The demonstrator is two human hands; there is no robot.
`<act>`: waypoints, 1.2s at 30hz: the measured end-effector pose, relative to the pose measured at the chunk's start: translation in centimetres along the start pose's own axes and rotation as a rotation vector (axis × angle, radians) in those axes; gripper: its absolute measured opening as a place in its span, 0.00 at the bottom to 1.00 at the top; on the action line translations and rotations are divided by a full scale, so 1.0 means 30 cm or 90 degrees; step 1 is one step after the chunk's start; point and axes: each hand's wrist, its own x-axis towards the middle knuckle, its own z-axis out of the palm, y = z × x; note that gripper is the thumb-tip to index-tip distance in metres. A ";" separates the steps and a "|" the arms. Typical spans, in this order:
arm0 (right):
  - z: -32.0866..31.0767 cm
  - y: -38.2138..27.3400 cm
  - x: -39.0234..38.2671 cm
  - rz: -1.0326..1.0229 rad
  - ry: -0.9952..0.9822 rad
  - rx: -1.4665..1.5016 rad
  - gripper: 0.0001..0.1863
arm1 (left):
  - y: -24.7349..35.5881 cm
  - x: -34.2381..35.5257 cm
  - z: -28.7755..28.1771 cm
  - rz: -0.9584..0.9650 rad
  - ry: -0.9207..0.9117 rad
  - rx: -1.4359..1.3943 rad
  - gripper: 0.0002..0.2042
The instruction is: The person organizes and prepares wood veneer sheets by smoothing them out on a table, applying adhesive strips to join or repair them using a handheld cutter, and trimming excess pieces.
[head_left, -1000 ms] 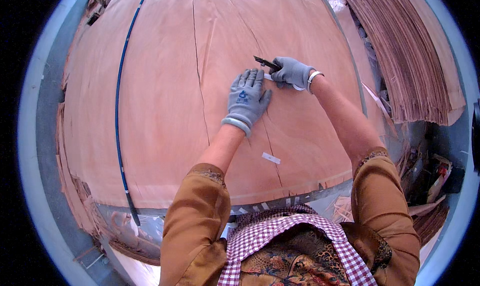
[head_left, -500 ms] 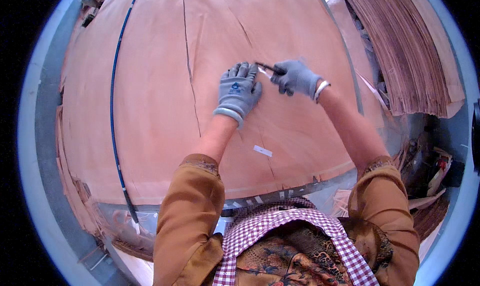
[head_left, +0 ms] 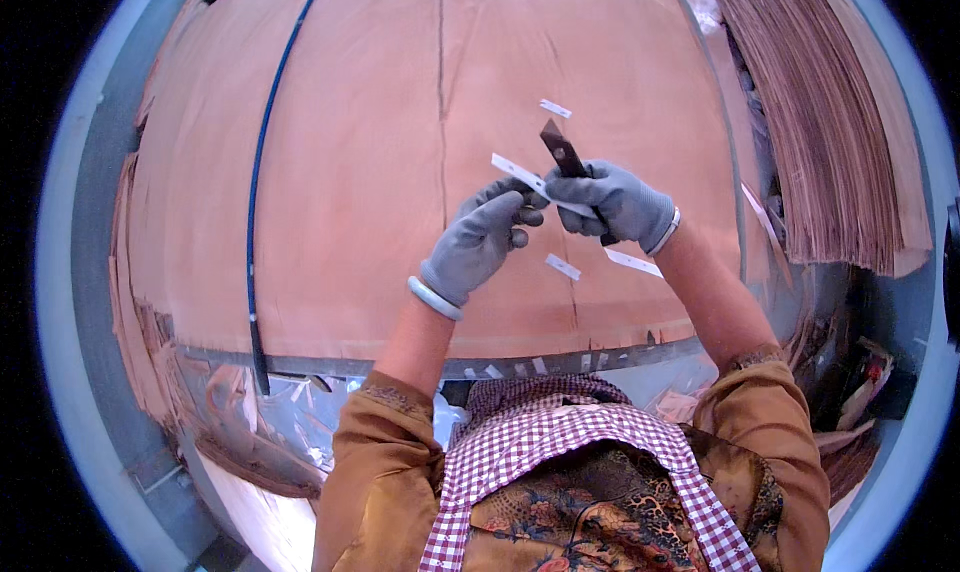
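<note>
My right hand [head_left: 622, 209], in a grey glove, grips a dark utility knife [head_left: 562, 152] with its blade end pointing up and away. A white strip of tape [head_left: 515, 169] runs across between my hands and is also held by the right fingers. My gloved left hand [head_left: 482, 234] has its fingers curled in, the tips pinching at the strip's middle. Below is a broad sheet of pinkish wood veneer [head_left: 350, 202] with long splits. Short white tape pieces lie on it, one beyond the knife [head_left: 555, 109] and one nearer me [head_left: 563, 267].
A blue-black cord [head_left: 262, 162] runs lengthwise over the veneer's left side. Stacked brown veneer sheets [head_left: 825, 122] stand at the far right. Small tape bits [head_left: 540, 365] stick along the grey near edge. Another white strip [head_left: 632, 262] shows under my right wrist. Torn veneer scraps [head_left: 150, 382] lie at left.
Both hands have come off the sheet's split and nearer to me, meeting at a tape strip. A tape piece now sits where they were. The knife has turned to point away. The view has shifted.
</note>
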 end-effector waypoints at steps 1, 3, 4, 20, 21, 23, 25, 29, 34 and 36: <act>0.023 0.004 0.007 0.017 -0.017 -0.021 0.16 | 0.002 -0.023 -0.010 0.022 0.009 -0.058 0.06; 0.067 0.001 0.030 0.053 -0.059 -0.062 0.17 | -0.003 -0.045 -0.090 0.077 0.093 0.022 0.05; 0.080 0.011 0.038 0.039 -0.039 -0.047 0.18 | 0.001 -0.052 -0.098 0.097 0.133 0.058 0.05; 0.002 -0.244 0.510 -0.109 0.135 -0.361 0.11 | 0.369 0.170 -0.252 0.414 0.374 0.186 0.11; -0.029 -0.257 0.568 -0.096 0.111 -0.325 0.12 | 0.372 0.183 -0.242 0.485 0.400 0.188 0.11; -0.075 -0.262 0.649 -0.051 0.138 -0.367 0.12 | 0.308 0.215 -0.294 0.605 0.394 0.693 0.11; -0.093 -0.256 0.679 -0.015 0.140 -0.335 0.12 | 0.242 0.216 -0.301 0.571 0.400 1.094 0.13; -0.089 -0.239 0.674 -0.030 0.090 -0.261 0.13 | 0.233 0.272 -0.300 0.550 0.394 1.369 0.15; -0.077 -0.253 0.658 -0.021 0.106 -0.234 0.13 | 0.261 0.303 -0.315 0.497 0.410 1.477 0.14; -0.070 -0.272 0.657 -0.036 0.080 -0.276 0.14 | 0.274 0.303 -0.334 0.437 0.408 1.504 0.15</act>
